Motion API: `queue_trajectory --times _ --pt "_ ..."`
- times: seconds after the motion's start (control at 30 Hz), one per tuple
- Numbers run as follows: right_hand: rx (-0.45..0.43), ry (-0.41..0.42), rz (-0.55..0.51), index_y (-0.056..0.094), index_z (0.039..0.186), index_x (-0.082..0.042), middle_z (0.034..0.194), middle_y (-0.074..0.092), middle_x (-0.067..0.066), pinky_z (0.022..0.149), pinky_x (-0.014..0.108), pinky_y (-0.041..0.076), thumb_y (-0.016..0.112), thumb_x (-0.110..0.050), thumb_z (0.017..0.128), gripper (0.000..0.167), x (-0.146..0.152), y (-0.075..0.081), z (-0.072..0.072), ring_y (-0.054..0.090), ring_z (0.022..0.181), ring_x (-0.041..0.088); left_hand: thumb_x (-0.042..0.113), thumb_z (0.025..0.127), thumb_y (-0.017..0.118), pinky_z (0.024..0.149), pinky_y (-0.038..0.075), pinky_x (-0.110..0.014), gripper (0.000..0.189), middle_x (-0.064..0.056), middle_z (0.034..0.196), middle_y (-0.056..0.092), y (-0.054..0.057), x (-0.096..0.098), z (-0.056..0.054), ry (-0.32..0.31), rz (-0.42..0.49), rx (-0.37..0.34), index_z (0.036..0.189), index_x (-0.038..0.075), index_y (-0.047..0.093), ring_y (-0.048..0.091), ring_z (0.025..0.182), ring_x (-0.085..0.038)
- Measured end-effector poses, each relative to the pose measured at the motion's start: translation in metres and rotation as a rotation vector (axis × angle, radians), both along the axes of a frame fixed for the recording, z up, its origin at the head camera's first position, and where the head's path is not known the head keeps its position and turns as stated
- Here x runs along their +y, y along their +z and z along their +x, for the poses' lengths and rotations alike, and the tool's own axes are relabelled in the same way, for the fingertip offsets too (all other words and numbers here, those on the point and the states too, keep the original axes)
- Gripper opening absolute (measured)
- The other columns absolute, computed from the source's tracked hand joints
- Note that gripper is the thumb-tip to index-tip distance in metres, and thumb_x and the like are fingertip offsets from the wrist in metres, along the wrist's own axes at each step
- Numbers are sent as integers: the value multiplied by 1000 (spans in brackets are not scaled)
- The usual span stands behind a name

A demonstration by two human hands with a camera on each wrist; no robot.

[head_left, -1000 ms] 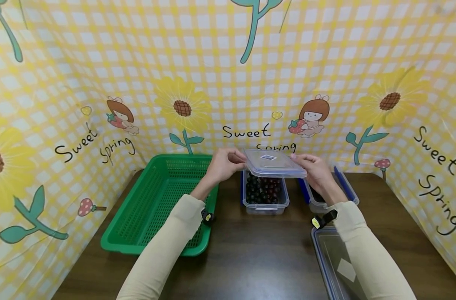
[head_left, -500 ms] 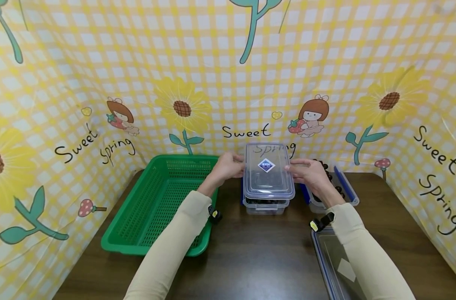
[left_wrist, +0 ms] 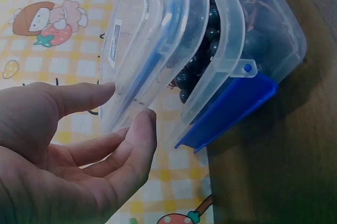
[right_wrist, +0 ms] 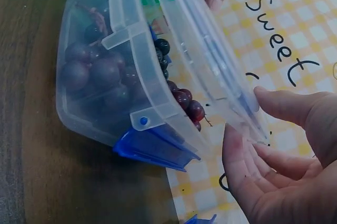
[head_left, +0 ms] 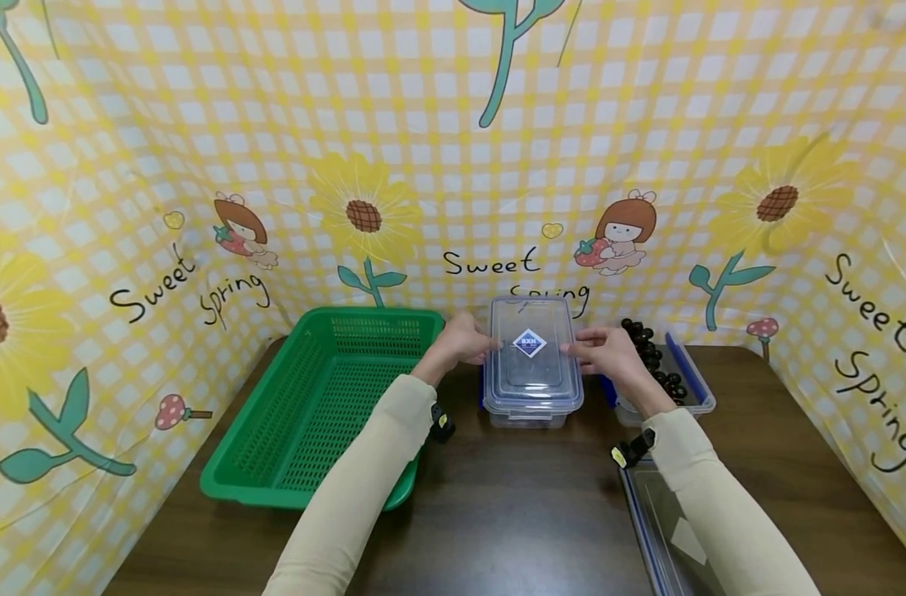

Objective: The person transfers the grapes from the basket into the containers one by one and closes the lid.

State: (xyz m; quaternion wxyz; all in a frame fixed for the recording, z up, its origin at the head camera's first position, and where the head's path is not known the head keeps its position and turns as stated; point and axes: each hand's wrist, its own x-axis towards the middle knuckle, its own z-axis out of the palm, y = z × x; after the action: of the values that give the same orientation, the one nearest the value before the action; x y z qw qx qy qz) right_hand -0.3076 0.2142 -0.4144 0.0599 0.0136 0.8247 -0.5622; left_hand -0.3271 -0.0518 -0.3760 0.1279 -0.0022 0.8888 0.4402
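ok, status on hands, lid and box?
Left fingers, right fingers pinch lid by its sides. Lid over box, not seated, gap showing. Grapes visible in that gap, might obstruct closing.

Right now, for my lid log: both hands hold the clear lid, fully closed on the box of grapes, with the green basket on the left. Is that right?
Not quite: the clear lid isn't fully closed. The left wrist view shows a gap between it and the box of grapes. The left hand and right hand do hold it, and the green basket is on the left.
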Motion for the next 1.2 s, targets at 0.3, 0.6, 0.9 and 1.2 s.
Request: queue_trajectory --times 0.3,0.6,0.9,1.2 --pt "-8 -13 44 62 135 4 130 66 21 86 33 65 76 -27 98 50 -5 -10 -4 71 100 18 13 95 78 68 64 -27 57 5 51 40 -9 0 -1 -13 -40 -15 53 15 40 77 84 -28" --pt "39 0 121 70 128 2 129 71 22 91 39 63 74 -25 99 40 -11 -18 -4 71 105 23 13 93 79 62 60 -24 35 -2 68 57 -12 2 -5 0 -105 -14 68 9 56 66 66 -16" --pt "23 4 156 69 131 3 142 63 22 95 45 61 72 -27 101 42 -14 -23 -6 67 113 32 16 95 78 54 54 -21 20 -7 81 66 -17 2 -6 3 -164 -52 96 -1 68 69 70 -19" --pt "-4 0 197 63 139 7 152 56 27 99 50 60 69 -26 102 50 -18 -24 -5 72 113 40 13 96 77 62 60 -27 20 -4 69 56 -19 6 -10 7 -152 -84 95 -2 63 60 62 -16"
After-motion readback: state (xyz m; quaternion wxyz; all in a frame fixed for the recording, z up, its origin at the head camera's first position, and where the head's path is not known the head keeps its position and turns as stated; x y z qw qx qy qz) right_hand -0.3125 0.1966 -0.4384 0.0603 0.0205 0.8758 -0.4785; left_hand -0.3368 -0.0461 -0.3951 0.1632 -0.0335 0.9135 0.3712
